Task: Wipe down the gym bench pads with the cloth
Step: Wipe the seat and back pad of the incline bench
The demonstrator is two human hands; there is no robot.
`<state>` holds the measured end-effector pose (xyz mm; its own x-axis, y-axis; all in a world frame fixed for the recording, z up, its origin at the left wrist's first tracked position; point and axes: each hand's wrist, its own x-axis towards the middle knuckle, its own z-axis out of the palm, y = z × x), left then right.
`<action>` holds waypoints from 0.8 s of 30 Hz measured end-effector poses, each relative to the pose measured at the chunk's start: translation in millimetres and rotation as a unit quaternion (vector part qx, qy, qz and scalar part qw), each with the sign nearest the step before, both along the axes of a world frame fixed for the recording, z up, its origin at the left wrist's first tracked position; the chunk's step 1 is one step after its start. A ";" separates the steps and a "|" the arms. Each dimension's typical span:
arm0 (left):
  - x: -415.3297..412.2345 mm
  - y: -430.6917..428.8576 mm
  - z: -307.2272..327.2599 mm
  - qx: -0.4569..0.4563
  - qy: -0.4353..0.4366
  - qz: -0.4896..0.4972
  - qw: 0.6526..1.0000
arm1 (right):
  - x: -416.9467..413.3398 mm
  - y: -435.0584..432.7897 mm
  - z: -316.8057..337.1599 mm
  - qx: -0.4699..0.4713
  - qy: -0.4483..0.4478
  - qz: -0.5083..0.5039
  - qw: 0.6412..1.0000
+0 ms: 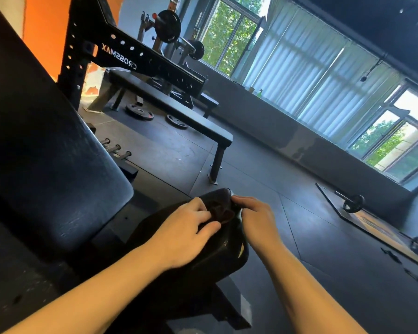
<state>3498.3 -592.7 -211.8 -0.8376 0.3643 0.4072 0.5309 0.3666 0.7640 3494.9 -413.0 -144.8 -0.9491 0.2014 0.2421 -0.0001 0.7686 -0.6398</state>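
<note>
A: What's on the left?
B: A black rack (130, 54) marked CROSSMAX, by an orange wall (44, 32). Two weight plates (140, 112) lie on the floor (263, 179) near it.
A: And farther back?
B: A loaded barbell (168, 26) on a stand near the windows (229, 37), pale curtains (307, 75), a green spray bottle (260, 92) on the sill, and another barbell (352, 203) on the floor at right.
</note>
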 end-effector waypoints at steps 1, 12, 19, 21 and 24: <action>-1.0 0.4 -1.4 0.007 -0.004 -0.005 1.000 | -0.9 0.6 -0.6 0.007 0.001 -0.001 1.000; -105.6 58.9 7.1 0.055 -0.079 0.115 0.989 | -23.5 2.3 -0.8 -0.048 -0.001 -0.051 0.998; -74.6 25.8 0.8 0.018 -0.067 0.031 0.997 | -20.3 0.0 -2.5 0.008 -0.001 -0.048 0.999; -39.2 16.6 -1.9 0.034 -0.041 0.023 0.998 | -18.1 0.3 -4.0 0.002 0.002 -0.047 0.999; 9.7 7.7 0.1 0.067 -0.012 0.017 0.998 | -17.5 -0.2 -4.8 -0.010 0.004 -0.053 0.999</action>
<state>3508.0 -585.0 -211.6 -0.8582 0.2800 0.4302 0.5014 0.2778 0.8194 3477.3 -413.2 -149.7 -0.9200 0.3060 0.2449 0.0758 0.7519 -0.6549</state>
